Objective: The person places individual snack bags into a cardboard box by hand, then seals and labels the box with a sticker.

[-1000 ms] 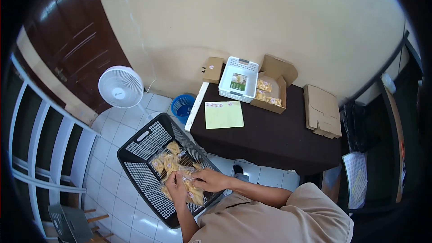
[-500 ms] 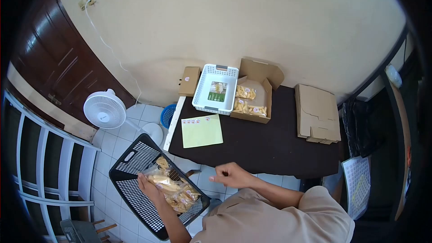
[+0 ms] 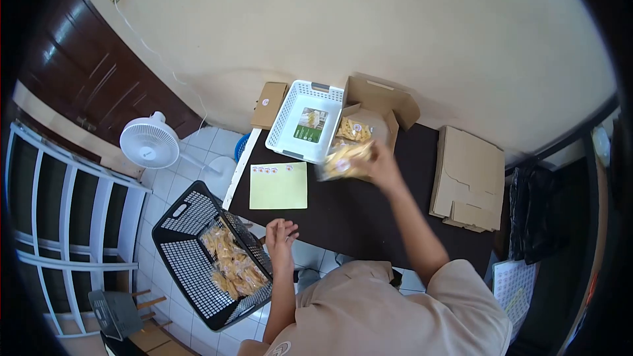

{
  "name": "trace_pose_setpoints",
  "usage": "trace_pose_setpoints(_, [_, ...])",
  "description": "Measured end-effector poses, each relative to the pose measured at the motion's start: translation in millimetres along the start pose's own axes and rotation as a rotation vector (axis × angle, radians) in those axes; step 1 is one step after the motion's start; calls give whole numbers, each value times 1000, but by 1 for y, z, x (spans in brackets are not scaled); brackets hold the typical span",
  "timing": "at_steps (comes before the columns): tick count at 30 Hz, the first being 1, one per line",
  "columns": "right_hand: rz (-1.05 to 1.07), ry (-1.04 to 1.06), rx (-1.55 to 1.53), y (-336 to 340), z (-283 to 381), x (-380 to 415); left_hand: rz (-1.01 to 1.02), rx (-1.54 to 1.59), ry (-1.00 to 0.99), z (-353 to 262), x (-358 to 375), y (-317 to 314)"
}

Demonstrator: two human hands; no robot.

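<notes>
My right hand (image 3: 382, 166) grips a clear snack bag (image 3: 347, 160) of yellow pieces with a round sticker, blurred by motion, over the front of the open cardboard box (image 3: 410, 109). Inside that box lies another snack bag (image 3: 356, 130); the held one hides part of the contents. Beside the black plastic basket (image 3: 186, 265), near its right rim, my left hand (image 3: 281, 232) is empty with loosely bent fingers apart. Several snack bags (image 3: 234, 264) lie in the basket.
A white basket (image 3: 293, 149) holding a printed card stands left of the box. A yellow-green sticker sheet (image 3: 279, 188) lies on the dark table (image 3: 369, 224). Flat cardboard boxes (image 3: 469, 175) are stacked at right. A white fan (image 3: 150, 143) stands at left.
My right hand has moved from near my body up to the box and now holds a snack bag. My left hand has left the black basket's contents and let go of the bag.
</notes>
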State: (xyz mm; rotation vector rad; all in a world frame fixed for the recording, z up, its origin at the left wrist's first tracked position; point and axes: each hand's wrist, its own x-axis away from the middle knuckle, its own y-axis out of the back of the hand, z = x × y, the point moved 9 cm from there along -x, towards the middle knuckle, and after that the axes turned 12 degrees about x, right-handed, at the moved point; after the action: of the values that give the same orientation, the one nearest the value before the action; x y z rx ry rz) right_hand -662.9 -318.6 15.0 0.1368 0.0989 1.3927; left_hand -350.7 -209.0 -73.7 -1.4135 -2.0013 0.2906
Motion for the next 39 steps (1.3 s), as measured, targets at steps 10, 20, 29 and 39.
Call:
trace_pose_setpoints(10, [482, -49, 1157, 83, -122, -186, -207, -250, -12, -7, 26, 118])
trace_pose_setpoints(20, [156, -49, 1519, 34, -148, -147, -407, -550, -280, -51, 57, 221])
trace_pose_setpoints(29, [162, 183, 1662, 7, -208, -114, -646, -532, -509, -117, 105, 277])
trace_pose_setpoints(39, [-142, 115, 1346, 14, -149, -115, -780, -448, -387, -115, 103, 390])
